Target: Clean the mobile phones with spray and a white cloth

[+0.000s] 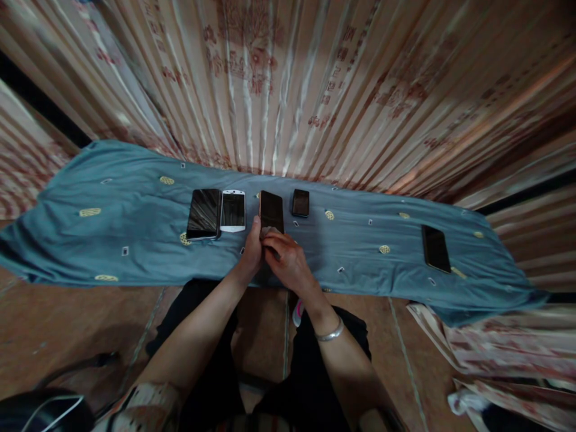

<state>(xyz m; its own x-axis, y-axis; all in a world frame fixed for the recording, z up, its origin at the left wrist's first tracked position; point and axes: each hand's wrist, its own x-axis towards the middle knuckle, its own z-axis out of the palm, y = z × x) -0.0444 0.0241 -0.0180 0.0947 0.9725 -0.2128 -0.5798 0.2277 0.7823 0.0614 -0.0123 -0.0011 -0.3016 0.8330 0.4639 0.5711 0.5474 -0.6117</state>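
Note:
A dark smartphone (pixel 271 210) with a gold-coloured edge is in front of me, its screen up. My left hand (pixel 253 249) is closed around its lower left side, the thumb along the edge. Over the phone's lower part is my right hand (pixel 290 259), fingers curled in a pinch on a small pale wad (pixel 270 231) that looks like cloth or tissue. The wad lies against the screen; most of it is hidden by the fingers. A silver bangle circles my right wrist.
Left of my hands lie a large dark phone (pixel 203 213) and a white-framed phone (pixel 233 211), side by side. A small dark square device (pixel 300 203) sits to the right; another dark phone (pixel 435 248) lies far right. Blue patterned cloth (pixel 360 270) covers the table, with a curtain (pixel 288 90) behind.

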